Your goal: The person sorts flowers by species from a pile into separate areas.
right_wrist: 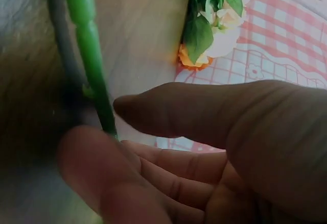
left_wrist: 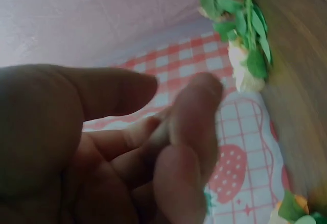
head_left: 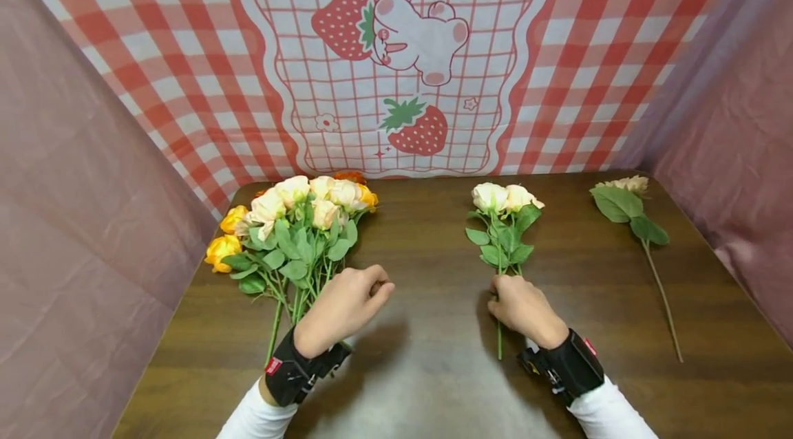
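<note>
My right hand (head_left: 520,305) is low over the table, its thumb (right_wrist: 153,106) and forefinger (right_wrist: 92,163) curled at the green stem (right_wrist: 87,40) of a cream rose (head_left: 491,198). A second cream rose (head_left: 519,199) lies right beside that one, both heads toward the back. My left hand (head_left: 347,305) hovers with loosely bent fingers and nothing between them. Under and behind its wrist lies a bunch of cream roses (head_left: 291,193) with green leaves, their stems partly hidden by the hand. Orange-yellow roses (head_left: 223,253) edge that bunch on the left.
At the right of the brown wooden table (head_left: 427,356) lies a single beige flower (head_left: 632,186) on a long stem. A red-and-white checked cloth (head_left: 204,81) with strawberries hangs behind. Pink curtains (head_left: 80,219) stand on both sides.
</note>
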### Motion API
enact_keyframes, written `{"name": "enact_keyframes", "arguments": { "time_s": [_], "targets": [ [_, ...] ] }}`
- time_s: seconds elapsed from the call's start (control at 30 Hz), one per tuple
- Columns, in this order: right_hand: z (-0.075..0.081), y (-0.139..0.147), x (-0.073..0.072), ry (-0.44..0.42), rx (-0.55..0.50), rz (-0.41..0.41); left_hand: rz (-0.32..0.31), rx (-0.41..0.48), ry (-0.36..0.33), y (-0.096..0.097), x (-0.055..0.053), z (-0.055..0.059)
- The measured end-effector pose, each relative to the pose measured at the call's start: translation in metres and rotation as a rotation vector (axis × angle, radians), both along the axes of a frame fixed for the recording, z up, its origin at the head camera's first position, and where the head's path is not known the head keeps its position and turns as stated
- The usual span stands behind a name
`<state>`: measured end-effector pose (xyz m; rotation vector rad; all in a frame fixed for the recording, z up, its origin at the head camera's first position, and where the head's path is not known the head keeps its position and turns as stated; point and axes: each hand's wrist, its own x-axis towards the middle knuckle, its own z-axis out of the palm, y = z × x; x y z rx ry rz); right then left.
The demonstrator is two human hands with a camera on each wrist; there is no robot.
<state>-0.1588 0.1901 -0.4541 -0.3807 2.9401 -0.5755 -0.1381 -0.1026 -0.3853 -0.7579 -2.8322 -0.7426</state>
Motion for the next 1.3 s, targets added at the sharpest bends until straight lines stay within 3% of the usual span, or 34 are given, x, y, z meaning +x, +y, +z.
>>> {"name": "enact_keyframes", "arguments": {
  "time_s": [0.23, 0.37, 0.67, 0.77, 1.03, 1.3],
  "targets": [
    [0.002, 0.003, -0.001, -0.032, 0.015, -0.029, 0.064, -0.094, -0.013, -0.007, -0.004, -0.001],
    [0.002, 0.003, 0.001, -0.057, 0.014, -0.027, 0.099, -0.141, -0.064, -0.015, -0.006, 0.000],
    [0.013, 0.000, 0.004, -0.013, -0.023, 0.008, 0.272, -0.259, -0.173, -0.051, -0.017, 0.008],
    [0.015, -0.001, 0.006, 0.015, -0.039, 0.019, 0.307, -0.294, -0.184, -0.056, -0.023, 0.002],
    [0.023, -0.006, 0.011, 0.045, -0.074, 0.024, 0.358, -0.432, -0.228, -0.055, -0.039, -0.028],
    [0.023, -0.009, 0.013, 0.092, -0.083, 0.043, 0.370, -0.399, -0.241, -0.054, -0.044, -0.038]
  ]
}}
